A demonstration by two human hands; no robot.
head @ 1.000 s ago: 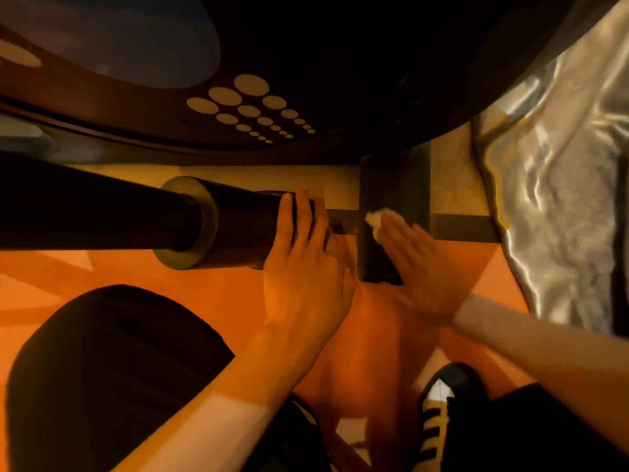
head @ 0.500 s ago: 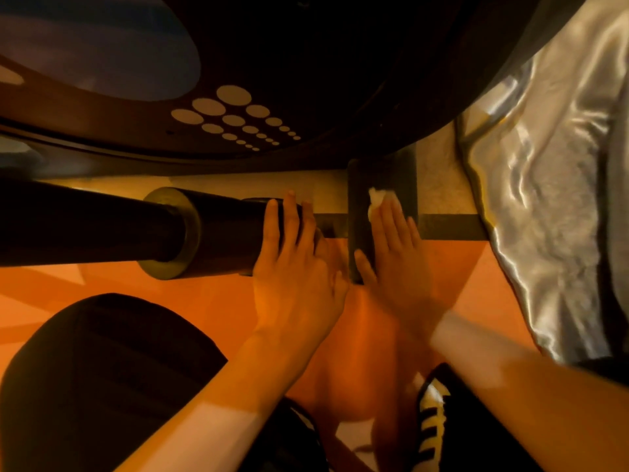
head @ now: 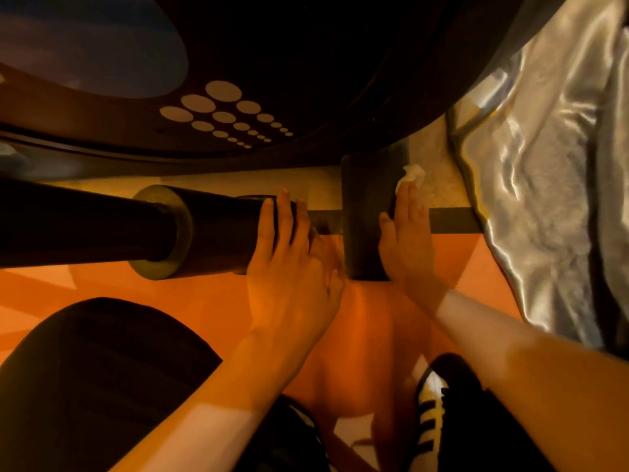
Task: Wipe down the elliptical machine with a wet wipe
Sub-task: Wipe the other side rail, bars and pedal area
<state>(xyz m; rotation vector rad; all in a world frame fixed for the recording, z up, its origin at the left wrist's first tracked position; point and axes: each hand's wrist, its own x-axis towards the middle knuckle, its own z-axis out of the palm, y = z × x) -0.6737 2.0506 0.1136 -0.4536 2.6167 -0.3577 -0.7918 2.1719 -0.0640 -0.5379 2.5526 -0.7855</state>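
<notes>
Down past the striped sneaker, the left hand lies flat, fingers straight, on the black tube. The right hand, also flat, presses the wet wipe onto the far edge of the black base block. I'd guess just 1 small part is underway, and the dotted housing beyond probably needs doing too.

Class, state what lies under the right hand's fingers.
A white wet wipe shows past the fingertips of the right hand, pressed at the edge of the dark block. The rest of it is covered by the fingers.
</notes>
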